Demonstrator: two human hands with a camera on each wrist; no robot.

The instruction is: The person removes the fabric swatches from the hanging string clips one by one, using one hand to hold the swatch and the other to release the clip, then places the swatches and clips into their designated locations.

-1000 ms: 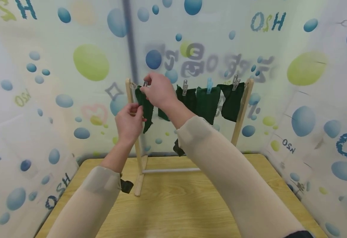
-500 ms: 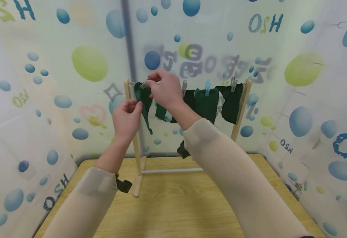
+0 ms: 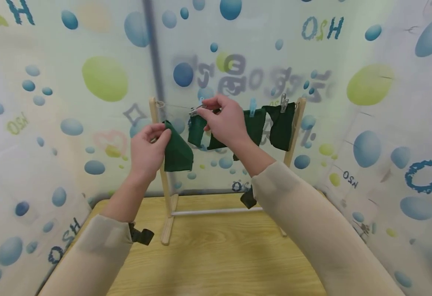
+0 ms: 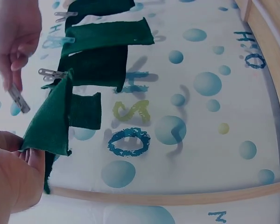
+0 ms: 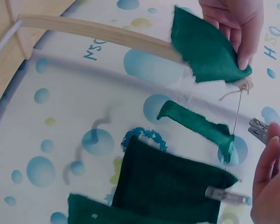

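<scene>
Spreading behind everything is a wall [image 3: 268,24] patterned in blue and green, and below it a wooden table [image 3: 216,255] is bearing the setup. On the table a wooden rack [image 3: 166,185] is standing upright, with several dark green cloths [image 3: 256,127] hanging across it. Near its left end the left hand [image 3: 147,150] is pinching a loose green cloth [image 3: 177,150] by one corner, and the cloth is dangling apart from the line [image 5: 238,111]. Toward the middle, the right hand [image 3: 228,121] is gripping a small greyish peg [image 4: 19,99], which is touching no cloth. Unpegging the loose cloth appears to be the step in hand, and the next move is probably calling for a steady left pinch while bringing cloth and peg clear of the rack.
</scene>
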